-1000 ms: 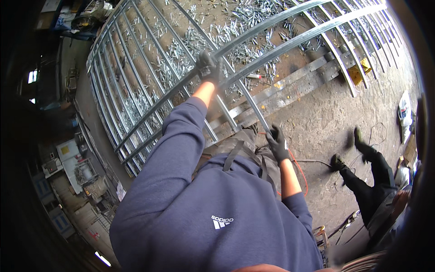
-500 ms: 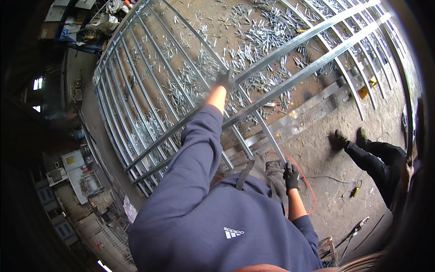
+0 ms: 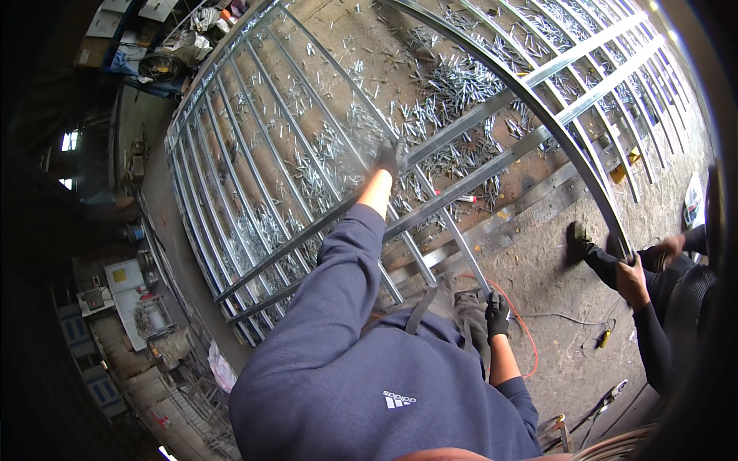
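Observation:
My left hand (image 3: 390, 157), in a dark glove, reaches forward and is closed round a long metal bar (image 3: 430, 192) just beyond the nearer rails. My right hand (image 3: 497, 315), gloved too, grips the near end of that same bar by my right hip. The bar slants away from me over two long metal rails (image 3: 461, 187), which run across a frame of several spaced metal bars (image 3: 265, 146). Under the frame, many short bright metal pieces (image 3: 465, 81) lie scattered on a brown surface.
At the right, a co-worker's hand (image 3: 633, 283) holds another long bar (image 3: 538, 107) that crosses above the rails. An orange cable (image 3: 529, 338) and a yellow-handled tool (image 3: 605, 338) lie on the floor. Boxes and clutter (image 3: 161, 65) stand at far left.
The co-worker's bar has swung in from the right edge and now lies across the frame. My hands keep their hold on their bar, shifting slightly in the view.

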{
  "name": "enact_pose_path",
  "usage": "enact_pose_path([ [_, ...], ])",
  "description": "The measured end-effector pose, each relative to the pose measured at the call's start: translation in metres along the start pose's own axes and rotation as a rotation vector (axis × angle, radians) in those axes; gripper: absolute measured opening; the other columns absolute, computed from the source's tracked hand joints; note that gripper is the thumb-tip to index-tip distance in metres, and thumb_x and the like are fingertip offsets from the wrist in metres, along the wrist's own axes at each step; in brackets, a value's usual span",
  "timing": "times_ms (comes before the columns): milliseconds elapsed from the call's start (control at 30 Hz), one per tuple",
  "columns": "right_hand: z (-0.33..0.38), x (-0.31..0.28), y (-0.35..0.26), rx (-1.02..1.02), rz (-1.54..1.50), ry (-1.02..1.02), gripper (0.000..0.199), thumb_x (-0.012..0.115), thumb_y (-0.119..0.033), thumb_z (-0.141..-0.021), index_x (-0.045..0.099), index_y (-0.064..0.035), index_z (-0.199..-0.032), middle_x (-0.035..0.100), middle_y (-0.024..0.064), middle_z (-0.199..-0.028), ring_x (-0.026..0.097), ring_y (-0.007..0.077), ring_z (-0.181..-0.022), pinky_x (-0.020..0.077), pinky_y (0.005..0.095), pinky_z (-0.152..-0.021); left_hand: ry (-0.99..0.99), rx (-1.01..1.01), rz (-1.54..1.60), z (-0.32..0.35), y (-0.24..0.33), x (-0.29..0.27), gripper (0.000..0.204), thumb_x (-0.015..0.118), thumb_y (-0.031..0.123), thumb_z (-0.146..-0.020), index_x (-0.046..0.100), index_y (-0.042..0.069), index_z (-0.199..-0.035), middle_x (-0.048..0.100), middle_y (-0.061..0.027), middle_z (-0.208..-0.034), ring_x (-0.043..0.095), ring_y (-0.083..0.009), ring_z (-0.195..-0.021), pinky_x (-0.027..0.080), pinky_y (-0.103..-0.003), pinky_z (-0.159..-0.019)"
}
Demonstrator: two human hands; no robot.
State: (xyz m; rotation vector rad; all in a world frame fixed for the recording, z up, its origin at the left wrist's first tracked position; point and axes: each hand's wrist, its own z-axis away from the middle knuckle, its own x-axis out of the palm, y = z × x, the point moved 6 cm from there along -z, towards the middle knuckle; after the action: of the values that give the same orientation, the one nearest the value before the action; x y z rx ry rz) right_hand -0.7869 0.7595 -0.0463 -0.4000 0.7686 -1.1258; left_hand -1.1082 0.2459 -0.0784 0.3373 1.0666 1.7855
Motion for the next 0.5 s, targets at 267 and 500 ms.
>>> enact_pose_path([
  [267, 0.013, 0.0, -0.022, 0.146, 0.014, 0.058, 0.043, 0.053, -0.046, -0.104, 0.062, -0.0044, -0.099, 0.051, 0.01, -0.069, 0.048, 0.0209, -0.063, 0.041, 0.0396, -0.061, 0.042, 0.173, -0.271, -0.052, -0.037, -0.007, 0.037, 0.066, 0.039, -0.099, 0.054, 0.008, -0.114, 0.057, -0.0088, -0.071, 0.053, -0.0208, -0.048, 0.038, -0.035, -0.036],
  [500, -0.005, 0.018, -0.044, -0.05, 0.205, -0.061, 0.03, 0.062, -0.035, -0.098, 0.063, -0.0044, -0.096, 0.064, 0.0229, -0.087, 0.061, 0.0421, -0.082, 0.0471, 0.0497, -0.071, 0.1, 0.244, -0.234, -0.074, -0.007, -0.01, 0.04, 0.06, 0.035, -0.1, 0.054, 0.006, -0.126, 0.062, -0.0195, -0.11, 0.064, -0.0331, -0.096, 0.054, -0.047, -0.079],
])
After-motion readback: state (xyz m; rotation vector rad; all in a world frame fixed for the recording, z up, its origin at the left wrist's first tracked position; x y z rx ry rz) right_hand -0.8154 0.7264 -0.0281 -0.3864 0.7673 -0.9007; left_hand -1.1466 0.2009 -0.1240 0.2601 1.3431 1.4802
